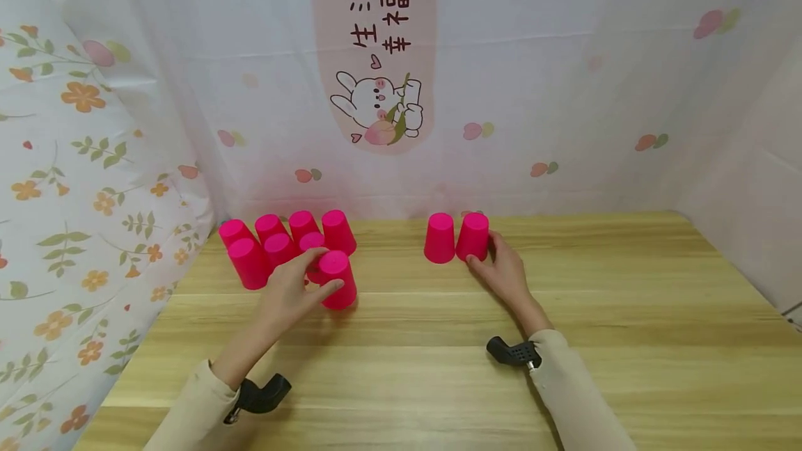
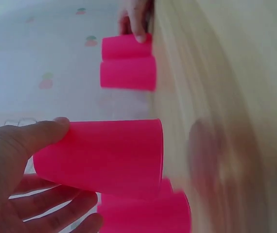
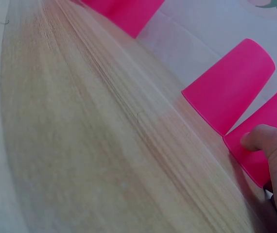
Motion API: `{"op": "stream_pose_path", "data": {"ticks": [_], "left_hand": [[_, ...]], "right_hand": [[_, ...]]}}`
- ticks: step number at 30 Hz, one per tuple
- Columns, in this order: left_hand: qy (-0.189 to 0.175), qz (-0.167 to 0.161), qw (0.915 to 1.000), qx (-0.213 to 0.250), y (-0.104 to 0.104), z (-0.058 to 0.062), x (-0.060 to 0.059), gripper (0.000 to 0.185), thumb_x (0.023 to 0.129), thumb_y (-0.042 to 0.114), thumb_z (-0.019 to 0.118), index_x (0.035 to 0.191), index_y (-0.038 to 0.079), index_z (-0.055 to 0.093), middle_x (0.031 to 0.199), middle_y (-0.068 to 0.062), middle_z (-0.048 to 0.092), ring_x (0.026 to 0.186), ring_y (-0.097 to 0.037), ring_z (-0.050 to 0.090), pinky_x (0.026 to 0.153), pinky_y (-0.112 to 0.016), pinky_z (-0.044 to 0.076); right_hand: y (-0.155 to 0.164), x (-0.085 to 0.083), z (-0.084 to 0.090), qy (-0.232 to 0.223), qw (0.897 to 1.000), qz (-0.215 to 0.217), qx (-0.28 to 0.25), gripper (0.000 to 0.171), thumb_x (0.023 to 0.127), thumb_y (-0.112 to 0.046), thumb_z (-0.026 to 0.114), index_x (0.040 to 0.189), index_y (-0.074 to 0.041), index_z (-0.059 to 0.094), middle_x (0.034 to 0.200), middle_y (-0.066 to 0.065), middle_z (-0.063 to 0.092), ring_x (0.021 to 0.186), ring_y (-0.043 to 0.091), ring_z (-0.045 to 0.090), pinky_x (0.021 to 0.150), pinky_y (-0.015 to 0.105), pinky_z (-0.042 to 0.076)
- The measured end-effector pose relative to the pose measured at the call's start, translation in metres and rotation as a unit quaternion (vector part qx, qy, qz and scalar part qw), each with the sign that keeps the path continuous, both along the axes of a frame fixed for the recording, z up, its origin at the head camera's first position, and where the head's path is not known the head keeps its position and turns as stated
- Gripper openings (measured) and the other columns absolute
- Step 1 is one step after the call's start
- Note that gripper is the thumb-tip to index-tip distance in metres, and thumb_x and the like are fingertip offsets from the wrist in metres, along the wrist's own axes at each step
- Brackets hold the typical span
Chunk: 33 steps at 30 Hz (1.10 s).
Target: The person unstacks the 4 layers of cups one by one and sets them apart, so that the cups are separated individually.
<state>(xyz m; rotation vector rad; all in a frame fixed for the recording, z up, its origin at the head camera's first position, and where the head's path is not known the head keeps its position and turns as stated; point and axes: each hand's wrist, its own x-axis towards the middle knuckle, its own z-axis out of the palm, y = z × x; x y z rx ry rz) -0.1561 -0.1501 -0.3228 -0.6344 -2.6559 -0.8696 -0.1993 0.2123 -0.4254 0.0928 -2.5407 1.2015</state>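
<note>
Sleeves and wrist mounts sit nearest, on the wooden desk (image 1: 438,381). Left hand (image 1: 291,291) wraps thumb and fingers round the front pink cup (image 1: 337,279), upside down, axis upright, just ahead of the cluster of inverted cups (image 1: 276,246). Right hand (image 1: 501,270) rests curled fingers on the right cup of the pair (image 1: 473,235), touching its neighbour (image 1: 439,237). Pair lies well right of the gripped cup; right hand is nearer it.

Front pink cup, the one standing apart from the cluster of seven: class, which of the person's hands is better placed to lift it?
Left. The left hand already grips that front cup, thumb and fingers around its sides. The right hand is across the table, holding the right cup of the pair.
</note>
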Motion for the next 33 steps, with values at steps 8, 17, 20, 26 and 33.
{"op": "stream_pose_path", "data": {"ticks": [8,17,20,26,33], "left_hand": [[-0.019,0.055,0.9981,0.02,-0.051,-0.01,0.021,0.048,0.071,0.013,0.08,0.11,-0.003,0.058,0.093,-0.013,0.066,0.083,-0.029,0.063,0.062,-0.041,0.055],[0.042,0.096,0.9943,0.019,-0.081,-0.012,0.021,0.049,0.071,0.009,0.08,0.11,-0.006,0.056,0.095,-0.02,0.064,0.081,-0.035,0.062,0.057,-0.044,0.054],[0.054,0.11,0.9922,0.019,-0.089,-0.013,0.02,0.051,0.071,0.008,0.08,0.112,-0.008,0.054,0.1,-0.023,0.062,0.082,-0.037,0.062,0.056,-0.045,0.054],[0.056,0.13,0.9897,0.021,-0.103,-0.017,0.016,0.05,0.073,0.006,0.078,0.114,-0.01,0.053,0.102,-0.024,0.06,0.081,-0.039,0.061,0.056,-0.044,0.054],[0.053,0.146,0.9877,0.018,-0.114,-0.023,0.011,0.048,0.074,0.007,0.077,0.113,-0.01,0.054,0.099,-0.026,0.061,0.079,-0.04,0.062,0.055,-0.042,0.054]], "right_hand": [[-0.003,0.001,-0.004,-0.008,1.0,0.005,-0.007,0.062,0.081,-0.018,0.068,0.131,0.007,0.04,0.128,0.026,0.049,0.117,0.039,0.048,0.096,0.048,0.04],[-0.001,-0.001,-0.003,0.003,1.0,0.005,0.003,0.062,0.082,-0.018,0.068,0.131,0.007,0.04,0.128,0.026,0.049,0.117,0.039,0.048,0.096,0.049,0.04],[-0.001,-0.002,-0.002,0.0,1.0,0.006,0.004,0.062,0.082,-0.019,0.068,0.131,0.007,0.04,0.129,0.026,0.049,0.118,0.039,0.048,0.096,0.048,0.04],[0.0,-0.002,-0.002,-0.001,1.0,0.007,-0.001,0.062,0.082,-0.019,0.067,0.132,0.007,0.039,0.129,0.026,0.048,0.118,0.039,0.047,0.096,0.049,0.04],[0.001,-0.002,-0.004,0.001,1.0,0.008,0.001,0.062,0.082,-0.019,0.067,0.131,0.006,0.04,0.129,0.026,0.049,0.118,0.039,0.048,0.096,0.049,0.039]]}}
